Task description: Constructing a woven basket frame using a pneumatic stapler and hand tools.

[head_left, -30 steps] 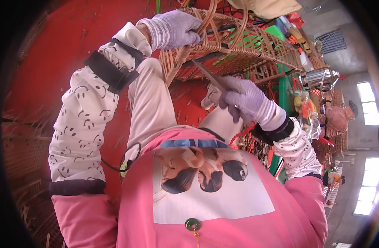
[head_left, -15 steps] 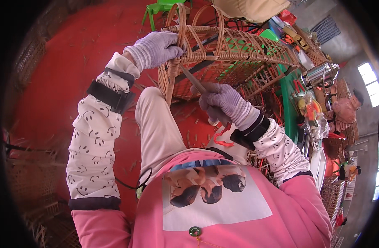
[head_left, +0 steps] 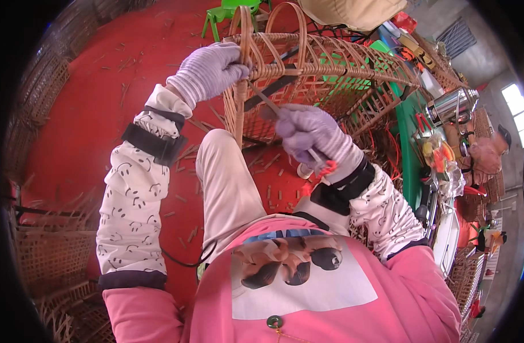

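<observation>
A brown wicker basket (head_left: 330, 71) with looped handles and an open lattice side lies at the top middle, in front of my knees. My left hand (head_left: 207, 71), in a striped lilac glove, is closed on the basket's near left corner. My right hand (head_left: 316, 134), gloved alike, is wrapped round a pointed metal blade (head_left: 263, 98). The blade's tip reaches up to the woven rim beside my left hand; I cannot tell whether it touches. Red cord (head_left: 325, 170) hangs at the tool's other end. Its grip is mostly hidden by my fingers.
A green chair (head_left: 222, 16) stands at the top on the red floor (head_left: 130, 63), which is littered with cane offcuts. To the right, a green table (head_left: 408, 143) bears a metal flask (head_left: 453, 107) and bagged items. More wicker baskets (head_left: 47, 246) stand at the left.
My right hand has turned and shifted slightly right, and the blade now shows narrower. The red cord has swung up against my wrist. My left hand keeps its hold on the basket corner.
</observation>
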The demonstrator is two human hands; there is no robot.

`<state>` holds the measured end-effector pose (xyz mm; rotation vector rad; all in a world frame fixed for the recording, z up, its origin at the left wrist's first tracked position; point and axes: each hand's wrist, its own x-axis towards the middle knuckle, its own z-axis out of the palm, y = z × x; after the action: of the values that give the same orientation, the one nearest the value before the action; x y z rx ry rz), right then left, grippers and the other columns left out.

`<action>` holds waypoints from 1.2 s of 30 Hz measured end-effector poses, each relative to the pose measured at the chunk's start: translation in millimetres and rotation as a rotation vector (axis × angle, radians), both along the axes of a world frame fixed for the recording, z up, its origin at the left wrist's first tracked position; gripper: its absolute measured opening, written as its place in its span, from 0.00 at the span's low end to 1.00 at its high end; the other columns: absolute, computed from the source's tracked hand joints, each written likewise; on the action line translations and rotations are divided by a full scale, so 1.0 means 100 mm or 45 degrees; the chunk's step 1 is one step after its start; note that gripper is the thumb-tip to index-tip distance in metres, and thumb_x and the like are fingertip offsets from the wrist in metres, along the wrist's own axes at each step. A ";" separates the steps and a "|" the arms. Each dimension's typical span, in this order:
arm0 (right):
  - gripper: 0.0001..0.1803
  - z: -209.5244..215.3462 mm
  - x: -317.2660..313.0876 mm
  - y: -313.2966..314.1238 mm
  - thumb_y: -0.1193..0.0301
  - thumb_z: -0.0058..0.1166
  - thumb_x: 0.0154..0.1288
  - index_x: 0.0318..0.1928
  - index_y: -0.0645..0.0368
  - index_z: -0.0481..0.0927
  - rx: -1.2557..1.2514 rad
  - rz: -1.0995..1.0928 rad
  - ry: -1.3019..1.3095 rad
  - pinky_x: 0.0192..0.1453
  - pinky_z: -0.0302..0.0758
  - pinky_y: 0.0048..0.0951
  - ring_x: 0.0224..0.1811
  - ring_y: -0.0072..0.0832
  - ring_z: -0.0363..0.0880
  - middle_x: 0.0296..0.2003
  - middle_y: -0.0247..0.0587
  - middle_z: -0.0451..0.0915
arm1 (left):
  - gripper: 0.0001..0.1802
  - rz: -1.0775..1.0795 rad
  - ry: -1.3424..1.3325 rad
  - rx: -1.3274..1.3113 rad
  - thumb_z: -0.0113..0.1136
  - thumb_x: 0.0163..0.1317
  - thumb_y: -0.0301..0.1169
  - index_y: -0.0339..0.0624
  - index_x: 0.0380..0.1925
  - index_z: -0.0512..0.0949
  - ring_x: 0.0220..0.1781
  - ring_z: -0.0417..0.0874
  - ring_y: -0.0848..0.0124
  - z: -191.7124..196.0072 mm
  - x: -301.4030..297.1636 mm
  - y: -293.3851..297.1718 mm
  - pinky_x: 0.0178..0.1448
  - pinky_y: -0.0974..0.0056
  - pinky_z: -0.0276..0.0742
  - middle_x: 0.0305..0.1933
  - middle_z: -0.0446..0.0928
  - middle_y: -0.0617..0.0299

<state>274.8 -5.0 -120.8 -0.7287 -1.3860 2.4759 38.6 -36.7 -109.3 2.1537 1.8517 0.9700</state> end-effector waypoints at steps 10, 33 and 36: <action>0.27 0.21 0.09 0.33 0.73 0.39 0.58 0.60 0.42 0.61 2.641 0.389 -0.921 0.31 0.75 0.44 0.30 0.42 0.79 0.30 0.47 0.79 | 0.10 0.023 -0.287 0.006 0.56 0.55 0.24 0.35 0.38 0.75 0.38 0.78 0.74 -0.28 0.04 0.22 0.46 0.69 0.73 0.33 0.78 0.59; 0.19 0.47 0.01 0.08 0.68 0.36 0.64 0.56 0.44 0.63 2.674 0.613 -1.316 0.34 0.76 0.44 0.35 0.44 0.80 0.32 0.48 0.79 | 0.11 0.023 0.485 -0.158 0.56 0.51 0.35 0.38 0.29 0.77 0.31 0.77 0.54 0.20 0.29 0.22 0.38 0.57 0.72 0.25 0.75 0.49; 0.16 0.56 -0.04 0.07 0.69 0.39 0.62 0.50 0.49 0.70 2.656 0.650 -1.275 0.34 0.76 0.42 0.36 0.43 0.79 0.32 0.48 0.79 | 0.11 0.011 0.513 -0.150 0.57 0.51 0.36 0.38 0.27 0.76 0.31 0.77 0.54 0.18 0.27 0.23 0.37 0.57 0.72 0.24 0.75 0.50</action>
<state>270.7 1.9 -64.9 -0.8187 -3.2255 -0.4832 65.8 -13.7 -91.7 2.4018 2.0222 0.4325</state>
